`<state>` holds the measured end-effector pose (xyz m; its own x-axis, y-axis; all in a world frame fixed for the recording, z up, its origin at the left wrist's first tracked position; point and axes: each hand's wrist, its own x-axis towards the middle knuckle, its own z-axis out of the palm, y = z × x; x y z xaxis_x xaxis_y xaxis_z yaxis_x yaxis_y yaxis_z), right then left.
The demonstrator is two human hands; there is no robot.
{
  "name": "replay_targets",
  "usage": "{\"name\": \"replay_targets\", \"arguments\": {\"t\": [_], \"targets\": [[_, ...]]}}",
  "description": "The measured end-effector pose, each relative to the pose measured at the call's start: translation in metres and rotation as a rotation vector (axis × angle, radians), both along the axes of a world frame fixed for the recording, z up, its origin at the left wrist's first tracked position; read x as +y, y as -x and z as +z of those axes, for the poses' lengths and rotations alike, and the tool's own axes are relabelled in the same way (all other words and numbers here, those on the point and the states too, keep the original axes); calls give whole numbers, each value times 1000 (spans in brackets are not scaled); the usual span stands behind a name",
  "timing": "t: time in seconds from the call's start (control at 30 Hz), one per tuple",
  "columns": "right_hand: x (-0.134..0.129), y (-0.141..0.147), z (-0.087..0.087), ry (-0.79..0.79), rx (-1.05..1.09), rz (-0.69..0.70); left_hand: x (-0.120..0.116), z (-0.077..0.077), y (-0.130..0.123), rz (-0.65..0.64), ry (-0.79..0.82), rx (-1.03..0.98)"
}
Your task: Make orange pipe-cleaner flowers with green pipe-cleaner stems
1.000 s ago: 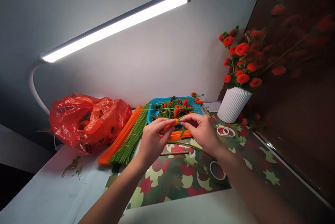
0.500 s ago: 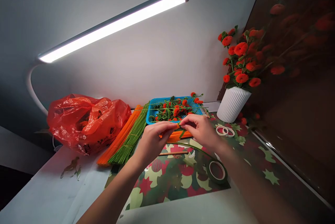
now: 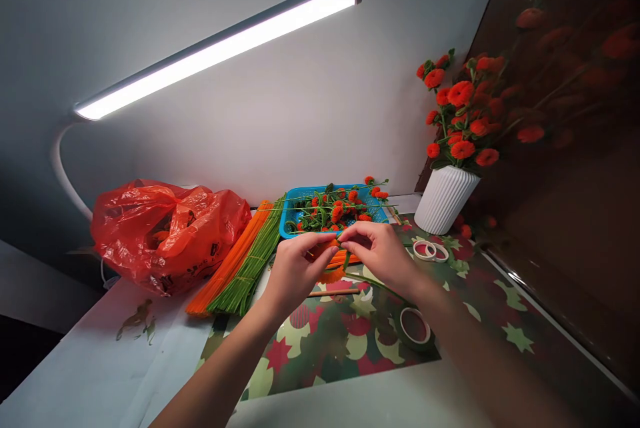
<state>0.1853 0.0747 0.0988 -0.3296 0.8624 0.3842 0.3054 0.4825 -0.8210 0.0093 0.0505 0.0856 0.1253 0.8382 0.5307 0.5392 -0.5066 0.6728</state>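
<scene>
Pinching, left hand and right hand seemingly share soft, flimsy green tape, best held near its end.

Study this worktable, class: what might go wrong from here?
1. The small green piece pinched in the right grip, with the left grip alongside, might slip; the hold looks slight.
2. The right forearm could snag the green strip near the tape roll.
3. Flower stems jut over the blue basket's rim; a knock might spill them.

Fingers hide most of the pinched green piece; the bottom edge cuts off 2 forearms.
</scene>
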Motion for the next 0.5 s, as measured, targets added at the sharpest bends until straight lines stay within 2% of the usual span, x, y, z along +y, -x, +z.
{"name": "replay_targets", "arguments": {"t": [0.13,0.27,0.33,0.5], "targets": [[-2,4,-2,35,28,-51,-1,1,-1,53,13,-59],[-4,8,-6,32,46,-84,-1,1,-1,39,-17,-52],[-4,9,-7,-32,13,-99,-1,1,-2,24,-53,-19],[-1,5,-10,-304,-145,-64,0,1,-1,-21,-115,45]]}}
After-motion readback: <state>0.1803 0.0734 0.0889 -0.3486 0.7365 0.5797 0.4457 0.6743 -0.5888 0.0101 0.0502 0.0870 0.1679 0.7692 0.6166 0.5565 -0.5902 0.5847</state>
